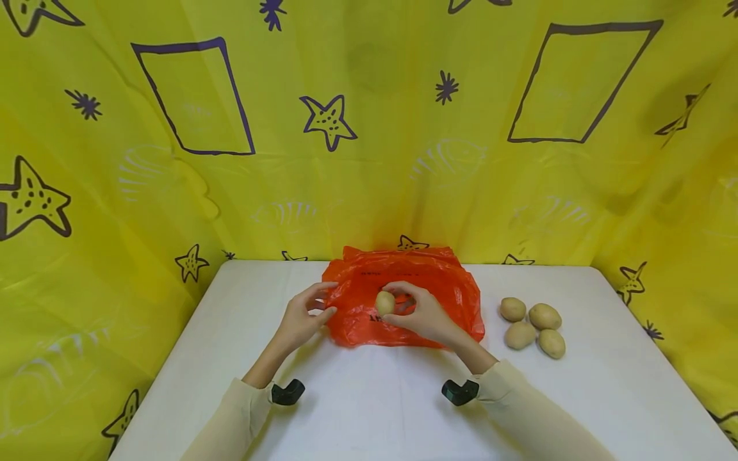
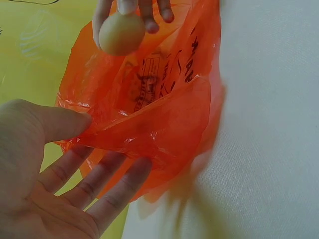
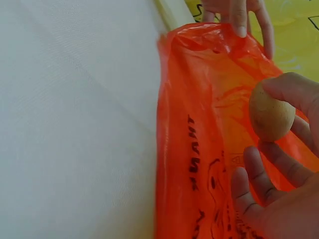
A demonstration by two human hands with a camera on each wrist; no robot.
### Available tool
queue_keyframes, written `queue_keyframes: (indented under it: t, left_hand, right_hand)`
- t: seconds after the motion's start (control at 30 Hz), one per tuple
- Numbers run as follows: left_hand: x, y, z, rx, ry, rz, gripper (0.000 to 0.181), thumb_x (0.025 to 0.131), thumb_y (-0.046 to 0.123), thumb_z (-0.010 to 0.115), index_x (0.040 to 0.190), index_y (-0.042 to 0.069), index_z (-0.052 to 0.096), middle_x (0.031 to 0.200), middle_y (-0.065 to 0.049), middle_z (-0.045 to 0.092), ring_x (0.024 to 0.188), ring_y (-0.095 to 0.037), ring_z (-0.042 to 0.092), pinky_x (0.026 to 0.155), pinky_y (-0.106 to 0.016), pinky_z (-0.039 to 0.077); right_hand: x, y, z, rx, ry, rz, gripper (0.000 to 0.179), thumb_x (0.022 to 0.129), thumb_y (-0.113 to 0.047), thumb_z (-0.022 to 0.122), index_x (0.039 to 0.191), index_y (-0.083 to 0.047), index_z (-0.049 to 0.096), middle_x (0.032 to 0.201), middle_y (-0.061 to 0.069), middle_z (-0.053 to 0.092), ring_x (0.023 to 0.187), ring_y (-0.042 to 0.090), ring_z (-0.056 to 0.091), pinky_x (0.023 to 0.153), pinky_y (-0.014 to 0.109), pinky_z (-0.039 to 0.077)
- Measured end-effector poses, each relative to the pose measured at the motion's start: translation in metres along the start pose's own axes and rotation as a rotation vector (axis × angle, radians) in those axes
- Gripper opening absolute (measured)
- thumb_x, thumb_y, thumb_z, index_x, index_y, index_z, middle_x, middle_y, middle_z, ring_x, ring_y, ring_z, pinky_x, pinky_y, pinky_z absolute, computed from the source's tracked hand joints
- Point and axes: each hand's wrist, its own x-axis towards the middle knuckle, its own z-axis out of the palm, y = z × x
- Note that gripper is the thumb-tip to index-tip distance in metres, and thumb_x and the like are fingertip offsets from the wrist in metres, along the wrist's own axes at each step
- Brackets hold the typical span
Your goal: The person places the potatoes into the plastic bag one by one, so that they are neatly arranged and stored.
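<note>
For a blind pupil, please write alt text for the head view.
A person's right hand holds a potato over a red plastic bag, and the left hand touches its edge. Four potatoes lie to the right on a white table.

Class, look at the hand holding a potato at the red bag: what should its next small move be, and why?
Probably lower the potato into the red bag: the right hand pinches it at the bag's open mouth, while the left hand touches the bag's edge.

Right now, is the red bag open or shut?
Open: in the left wrist view, the red bag has its near edge apart from its far side, showing its inside.
</note>
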Motion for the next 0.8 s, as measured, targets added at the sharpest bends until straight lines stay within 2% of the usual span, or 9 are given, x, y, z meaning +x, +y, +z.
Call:
queue_keyframes:
  t: [0.17, 0.4, 0.8]
  left_hand:
    - [0.0, 0.0, 0.001, 0.003, 0.0, -0.003, 0.047, 0.093, 0.0, 0.072, 0.136, 0.016, 0.063, 0.118, -0.012, 0.069, 0.099, -0.03, 0.069, 0.079, -0.032, 0.061]
    - [0.001, 0.0, 0.001, 0.002, -0.006, -0.001, 0.046, 0.093, 0.001, 0.072, 0.136, 0.016, 0.063, 0.12, -0.012, 0.069, 0.101, -0.03, 0.069, 0.08, -0.033, 0.061]
    - [0.002, -0.002, -0.001, -0.011, 0.003, 0.028, 0.047, 0.092, -0.001, 0.073, 0.135, 0.014, 0.064, 0.117, -0.014, 0.069, 0.097, -0.031, 0.069, 0.08, -0.033, 0.061]
  right_hand:
    - [0.013, 0.004, 0.013, -0.015, -0.001, 0.011, 0.049, 0.086, -0.019, 0.085, 0.131, -0.018, 0.065, 0.125, 0.005, 0.065, 0.104, 0.03, 0.063, 0.083, 0.034, 0.056]
    - [0.028, 0.013, 0.027, -0.043, 0.026, 0.06, 0.048, 0.085, -0.017, 0.086, 0.129, -0.021, 0.067, 0.12, 0.002, 0.065, 0.103, 0.029, 0.059, 0.08, 0.032, 0.055]
    - [0.043, 0.02, 0.034, -0.063, 0.048, 0.083, 0.047, 0.085, -0.013, 0.086, 0.128, -0.015, 0.067, 0.117, 0.005, 0.065, 0.098, 0.031, 0.059, 0.078, 0.031, 0.053]
